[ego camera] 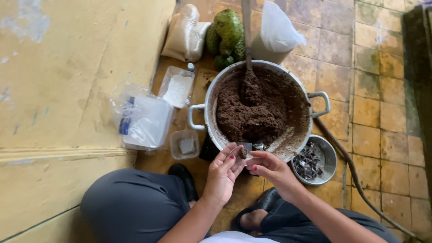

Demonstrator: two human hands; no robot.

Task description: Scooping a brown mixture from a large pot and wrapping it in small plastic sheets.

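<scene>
Left hand (223, 170): palm up, fingers curled loosely, cupping a small dark wrapper piece (245, 147) with a brown lump (243, 153) of paste on it; grasp light, at the fingertips.
Right hand (269, 165): fingertips pinched toward the same lump, touching it from the right; painted nails visible; whether truly clamped on the lump or only pressing it, cannot tell.
Lump position: between both hands, just in front of the near rim of the big pot (257, 67).
Pot: round metal, two side handles, set on the tiled floor (382, 117); filled with coarse brown paste (252, 112), smeared up the inner wall.
Stirrer: long wooden handle (247, 31) standing in the paste, leaning toward the far rim.
Small metal bowl (330, 157): right of the pot, touching or nearly touching its wall; holds a heap of dark wrapped pieces (308, 163).
Left of pot: clear plastic tub with white powder (177, 87), a small clear container (184, 145), a crumpled clear bag (143, 118) against the yellow wall (67, 67).
Beyond pot: pale sack (185, 33), green bumpy fruit (227, 31), white plastic bag (278, 29).
Floor right: thin hose or stick (355, 180) running diagonally.
Body: seated low, dark trousers (130, 202), dark sandals (184, 177) beneath the hands.
</scene>
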